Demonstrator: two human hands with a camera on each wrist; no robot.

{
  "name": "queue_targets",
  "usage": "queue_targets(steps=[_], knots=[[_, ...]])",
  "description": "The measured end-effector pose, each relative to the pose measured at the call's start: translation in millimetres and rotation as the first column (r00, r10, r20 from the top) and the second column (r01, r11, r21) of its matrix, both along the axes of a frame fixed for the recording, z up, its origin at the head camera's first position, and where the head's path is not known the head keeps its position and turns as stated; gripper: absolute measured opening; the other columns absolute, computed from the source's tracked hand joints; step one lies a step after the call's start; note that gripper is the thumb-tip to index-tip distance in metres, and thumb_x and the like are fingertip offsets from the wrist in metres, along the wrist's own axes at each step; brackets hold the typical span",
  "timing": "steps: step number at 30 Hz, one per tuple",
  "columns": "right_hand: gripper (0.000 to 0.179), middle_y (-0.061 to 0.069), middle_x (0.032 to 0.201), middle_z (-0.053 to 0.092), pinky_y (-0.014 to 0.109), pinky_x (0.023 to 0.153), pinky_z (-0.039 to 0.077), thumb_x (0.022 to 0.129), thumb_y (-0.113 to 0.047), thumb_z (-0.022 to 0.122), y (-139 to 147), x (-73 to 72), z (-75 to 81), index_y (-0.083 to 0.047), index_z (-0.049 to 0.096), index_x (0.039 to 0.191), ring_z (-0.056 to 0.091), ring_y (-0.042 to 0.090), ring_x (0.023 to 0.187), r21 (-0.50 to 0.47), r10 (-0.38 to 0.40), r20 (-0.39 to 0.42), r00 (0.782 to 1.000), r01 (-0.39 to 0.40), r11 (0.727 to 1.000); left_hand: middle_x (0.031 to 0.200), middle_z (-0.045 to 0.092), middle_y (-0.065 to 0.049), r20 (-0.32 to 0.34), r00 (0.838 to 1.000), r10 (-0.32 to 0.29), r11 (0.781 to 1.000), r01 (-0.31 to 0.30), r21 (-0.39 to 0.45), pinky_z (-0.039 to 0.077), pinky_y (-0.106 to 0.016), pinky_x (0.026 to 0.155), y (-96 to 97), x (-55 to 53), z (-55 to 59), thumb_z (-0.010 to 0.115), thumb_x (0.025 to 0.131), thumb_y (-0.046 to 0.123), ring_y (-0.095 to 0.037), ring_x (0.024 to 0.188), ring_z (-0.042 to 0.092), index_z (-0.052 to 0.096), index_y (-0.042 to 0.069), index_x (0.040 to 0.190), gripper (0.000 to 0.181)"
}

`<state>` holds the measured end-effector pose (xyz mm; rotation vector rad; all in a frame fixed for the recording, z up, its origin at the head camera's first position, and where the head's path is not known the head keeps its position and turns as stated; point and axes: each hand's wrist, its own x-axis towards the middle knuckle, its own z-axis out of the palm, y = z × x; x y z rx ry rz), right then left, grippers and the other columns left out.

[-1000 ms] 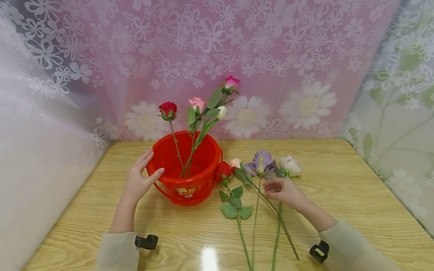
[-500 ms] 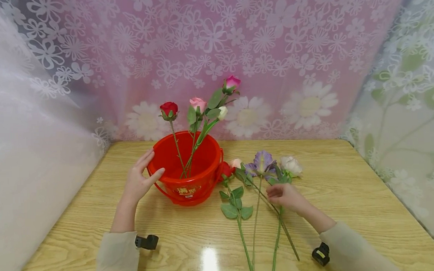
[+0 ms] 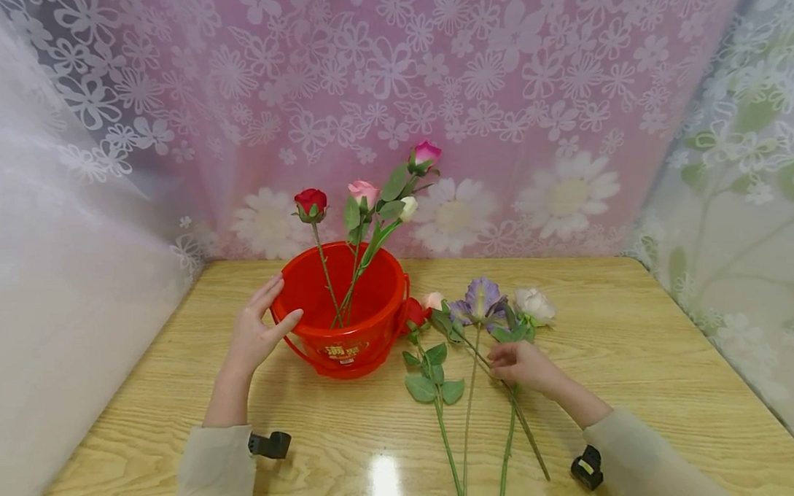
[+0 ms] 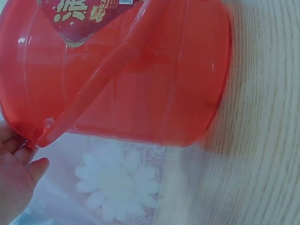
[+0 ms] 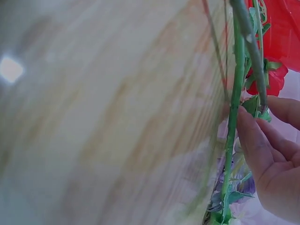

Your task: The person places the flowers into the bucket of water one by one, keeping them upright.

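A red bucket (image 3: pixel 348 348) stands on the table, holding several upright flowers: a red rose (image 3: pixel 311 203), a light pink rose (image 3: pixel 364 194), a deep pink rose (image 3: pixel 425 154) and a white bud (image 3: pixel 409 209). Against the bucket's left rim rests my left hand (image 3: pixel 252 333), fingers extended and thumb spread; the left wrist view has its fingertips at the handle joint. My right hand (image 3: pixel 524 366) pinches the diagonal stem of a pale pink rose (image 3: pixel 433 300) lying on the table. In the right wrist view, that brownish stem (image 5: pixel 253 51) enters between thumb and finger, beside a green stem (image 5: pixel 233 117).
Lying right of the bucket are a red rose (image 3: pixel 415 314), a purple iris (image 3: pixel 481 303) and a white rose (image 3: pixel 534 306); their stems point toward the front edge. A flowered curtain (image 3: pixel 391 80) hangs behind the wooden table (image 3: pixel 325 455).
My right hand has lowered slightly toward the front, and its fingers have come onto the diagonal stem. My left hand stays at the bucket rim; the bucket has not moved.
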<state>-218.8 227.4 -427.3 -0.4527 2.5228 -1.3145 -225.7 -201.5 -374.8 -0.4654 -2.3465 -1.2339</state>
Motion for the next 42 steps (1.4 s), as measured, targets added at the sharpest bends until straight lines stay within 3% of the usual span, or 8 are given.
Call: queue_targets(steps=[7,15,42], knots=[[0.028,0.009,0.082,0.058,0.026,0.051,0.046,0.080,0.000,0.059,1.0,-0.8,-2.5,0.016,0.054,0.103,0.054,0.016,0.070,-0.012,0.020,0.037,0.999,-0.020,1.000,0.134,0.040,-0.014,-0.004,1.000,0.001,1.000,-0.001,0.000,0.033,-0.049,0.094,0.8,-0.6,-0.5,0.067,0.078,0.021,-0.030,0.123,0.034,0.043,-0.008,0.127,0.061],[0.023,0.006,0.076,0.058,0.027,0.050,0.047,0.080,0.002,0.057,1.0,-1.1,-5.2,0.016,0.056,0.099,0.054,0.016,0.065,-0.002,0.017,0.036,0.999,-0.016,1.000,0.133,0.040,-0.015,-0.018,1.000,0.005,1.000,-0.005,0.000,0.034,-0.049,0.094,0.3,-1.0,-3.0,0.068,0.077,0.020,-0.031,0.122,0.034,0.044,-0.008,0.126,0.060],[0.031,0.008,0.079,0.058,0.029,0.058,0.050,0.083,0.002,0.057,-2.4,7.8,6.3,0.020,0.049,0.107,0.058,0.019,0.071,-0.118,-0.018,0.130,0.991,0.034,0.992,0.134,0.039,-0.014,-0.005,1.000,-0.003,1.000,0.003,0.010,0.032,-0.048,0.095,-0.4,-1.2,-2.5,0.067,0.079,0.020,-0.030,0.123,0.033,0.043,-0.007,0.127,0.061]])
